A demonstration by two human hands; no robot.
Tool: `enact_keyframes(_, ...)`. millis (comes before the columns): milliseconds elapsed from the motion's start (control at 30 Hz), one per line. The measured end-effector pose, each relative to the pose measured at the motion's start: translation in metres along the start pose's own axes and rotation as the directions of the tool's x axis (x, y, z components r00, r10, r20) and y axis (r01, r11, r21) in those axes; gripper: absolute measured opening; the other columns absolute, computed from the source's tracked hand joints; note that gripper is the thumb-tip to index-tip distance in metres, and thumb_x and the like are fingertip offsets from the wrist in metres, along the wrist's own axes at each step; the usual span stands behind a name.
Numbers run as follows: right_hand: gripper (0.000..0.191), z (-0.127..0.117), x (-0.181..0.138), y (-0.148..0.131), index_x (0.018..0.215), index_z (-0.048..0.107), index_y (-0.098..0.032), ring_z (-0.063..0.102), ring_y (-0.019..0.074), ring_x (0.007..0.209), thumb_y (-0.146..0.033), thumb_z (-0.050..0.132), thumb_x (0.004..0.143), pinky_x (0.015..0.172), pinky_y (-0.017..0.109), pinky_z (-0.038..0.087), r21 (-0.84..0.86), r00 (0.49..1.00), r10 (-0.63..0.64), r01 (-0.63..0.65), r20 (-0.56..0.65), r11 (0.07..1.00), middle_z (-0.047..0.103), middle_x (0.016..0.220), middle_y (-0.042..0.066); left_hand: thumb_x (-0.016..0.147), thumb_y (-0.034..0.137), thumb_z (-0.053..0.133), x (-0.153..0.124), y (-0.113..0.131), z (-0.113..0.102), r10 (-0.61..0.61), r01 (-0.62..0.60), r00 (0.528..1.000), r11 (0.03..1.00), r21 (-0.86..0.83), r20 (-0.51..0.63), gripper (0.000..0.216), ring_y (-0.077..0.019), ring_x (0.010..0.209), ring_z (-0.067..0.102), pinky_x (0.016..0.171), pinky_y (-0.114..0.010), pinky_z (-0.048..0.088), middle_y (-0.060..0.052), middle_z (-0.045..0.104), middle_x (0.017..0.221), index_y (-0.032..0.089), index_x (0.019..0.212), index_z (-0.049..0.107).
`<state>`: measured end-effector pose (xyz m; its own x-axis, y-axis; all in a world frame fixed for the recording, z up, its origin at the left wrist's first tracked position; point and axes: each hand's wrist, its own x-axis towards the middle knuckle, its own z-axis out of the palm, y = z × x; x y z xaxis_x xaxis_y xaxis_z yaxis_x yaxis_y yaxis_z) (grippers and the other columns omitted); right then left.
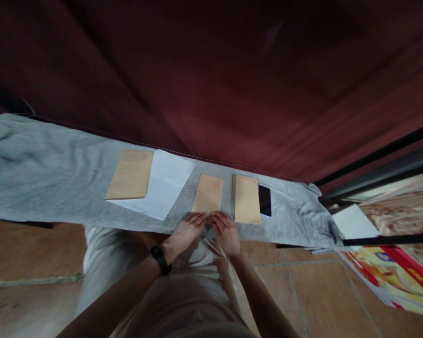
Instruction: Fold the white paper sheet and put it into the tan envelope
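Three brown envelopes lie on a grey cloth (38,178). The middle envelope (208,192) is right in front of me. My left hand (185,231), with a black band on its wrist, and my right hand (227,231) both rest at its near edge, fingers stretched forward and touching it. A second envelope (246,198) lies just to the right of it. A larger envelope (130,174) lies to the left, partly on a white sheet of paper (164,188).
A black phone (264,200) lies right of the envelopes on the cloth. A dark red curtain (215,80) hangs behind. At right are a white sheet (354,220), a black bar (387,240) and a colourful printed sheet (398,277) on the tiled floor.
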<state>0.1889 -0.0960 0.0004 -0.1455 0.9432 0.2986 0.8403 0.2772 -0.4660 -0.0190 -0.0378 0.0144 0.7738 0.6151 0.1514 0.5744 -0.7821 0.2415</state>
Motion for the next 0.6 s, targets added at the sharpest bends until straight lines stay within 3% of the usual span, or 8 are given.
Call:
enact_keyframes(100,0.037,0.000,0.005,0.006,0.136,0.063,-0.019,0.059,0.0280,0.128,-0.022,0.049,0.102,0.109,0.047,0.050,-0.019,0.983,0.159,-0.161,-0.091,0.987,0.066,0.136,0.014,0.092,0.000,0.047,0.004,-0.001,-0.005,0.025,-0.026,1.000,0.998,0.054,0.013,0.044,-0.0217,0.131,0.062,0.110,-0.037,0.048,-0.011,0.069,0.138,0.017,0.129,0.065)
enact_keyframes(233,0.041,0.010,0.022,0.008,0.134,0.063,-0.016,0.065,0.0291,0.109,-0.022,0.055,0.095,0.096,0.044,0.056,0.073,0.923,0.347,-0.339,-0.165,0.938,0.068,0.119,0.017,0.090,-0.003,0.048,0.006,-0.001,-0.005,0.048,-0.051,0.998,0.990,0.134,0.026,0.046,-0.0227,0.127,0.065,0.106,-0.038,0.052,-0.013,0.069,0.137,0.015,0.128,0.066)
enact_keyframes(367,0.033,0.020,0.045,0.011,0.116,0.070,-0.017,0.063,0.0210,0.072,-0.023,0.059,0.087,0.071,0.032,0.054,0.259,0.828,0.550,-0.510,-0.109,0.820,0.067,0.084,0.005,0.087,-0.006,0.048,0.004,0.000,0.003,0.076,-0.083,0.996,0.973,0.217,0.038,0.047,-0.0255,0.128,0.065,0.103,-0.039,0.053,-0.017,0.070,0.134,0.013,0.126,0.067)
enact_keyframes(500,0.019,0.021,0.062,0.018,0.086,0.072,-0.020,0.057,0.0171,0.061,-0.020,0.054,0.082,0.061,0.026,0.048,0.342,0.821,0.569,-0.521,-0.049,0.782,0.061,0.067,-0.001,0.085,-0.008,0.048,0.005,-0.001,0.006,0.085,-0.094,0.995,0.964,0.250,0.046,0.049,-0.0265,0.128,0.065,0.103,-0.040,0.055,-0.018,0.068,0.135,0.012,0.126,0.066)
enact_keyframes(600,0.021,0.020,0.071,0.021,0.080,0.072,-0.020,0.059,0.0166,0.065,-0.017,0.051,0.079,0.064,0.025,0.049,0.366,0.843,0.537,-0.487,-0.042,0.793,0.063,0.066,-0.001,0.086,-0.007,0.049,0.011,-0.007,0.002,0.079,-0.091,0.995,0.969,0.229,0.060,0.048,-0.0267,0.127,0.065,0.102,-0.041,0.055,-0.019,0.068,0.135,0.012,0.125,0.067)
